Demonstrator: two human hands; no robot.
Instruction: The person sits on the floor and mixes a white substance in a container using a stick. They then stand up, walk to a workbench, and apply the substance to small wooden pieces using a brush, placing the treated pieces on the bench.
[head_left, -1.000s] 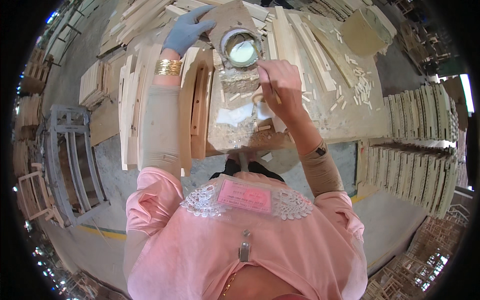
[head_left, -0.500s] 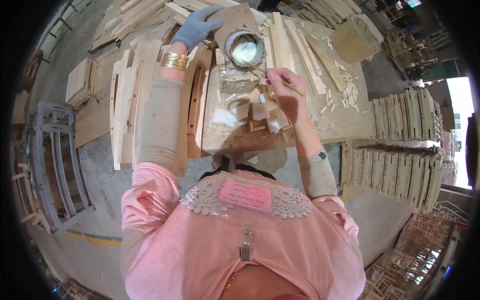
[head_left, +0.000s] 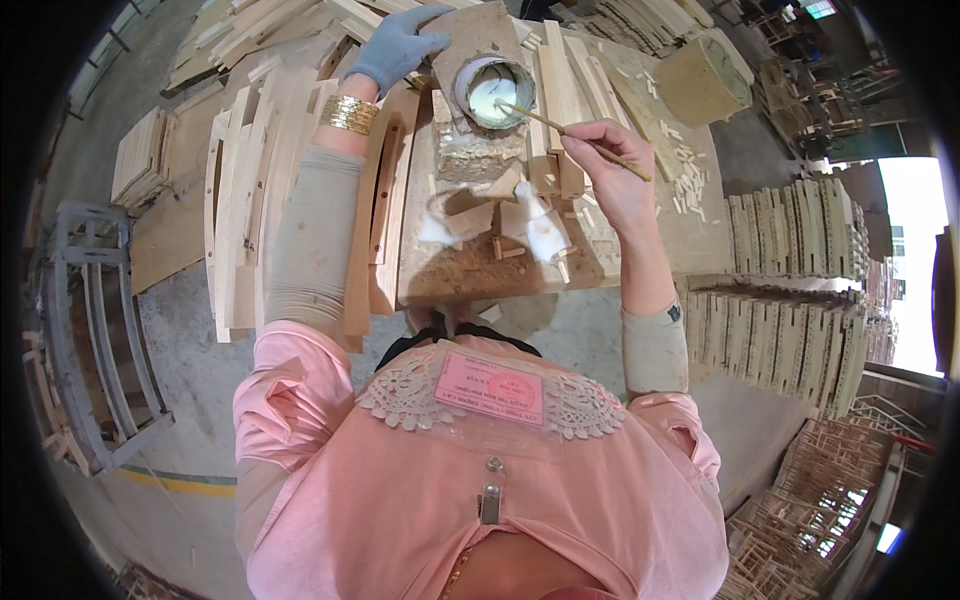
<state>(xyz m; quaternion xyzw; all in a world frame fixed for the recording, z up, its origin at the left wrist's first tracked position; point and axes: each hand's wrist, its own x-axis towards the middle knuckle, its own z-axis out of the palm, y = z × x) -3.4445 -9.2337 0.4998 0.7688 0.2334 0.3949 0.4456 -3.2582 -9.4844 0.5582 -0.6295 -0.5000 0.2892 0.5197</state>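
My bare right hand (head_left: 618, 172) pinches a thin wooden stick (head_left: 575, 133). The stick's far end dips into white liquid (head_left: 491, 98) inside a round, crusted pot (head_left: 463, 92). Whether that end has bristles is hidden. Beneath and behind the pot is a worn brown board (head_left: 470, 38). My left hand (head_left: 396, 50), in a grey-blue glove, is at the board's left edge with fingers stretched and thumb apart. Nearer me, small wood blocks (head_left: 470, 220) lie in a cluster, several smeared with white. A short dowel (head_left: 508, 252) sticks out among them.
Long wooden bars (head_left: 262, 190) line the table's left side. Loose dowels (head_left: 690, 180) are scattered at right, below a tan bucket (head_left: 703, 80). Slatted wood stacks (head_left: 790, 235) stand beyond the right edge. A grey metal frame (head_left: 110, 330) stands on the floor at left.
My right hand has moved right and slightly up, tilting the stick, whose tip went from the pot's near rim into the white liquid. My left hand stays at the board.
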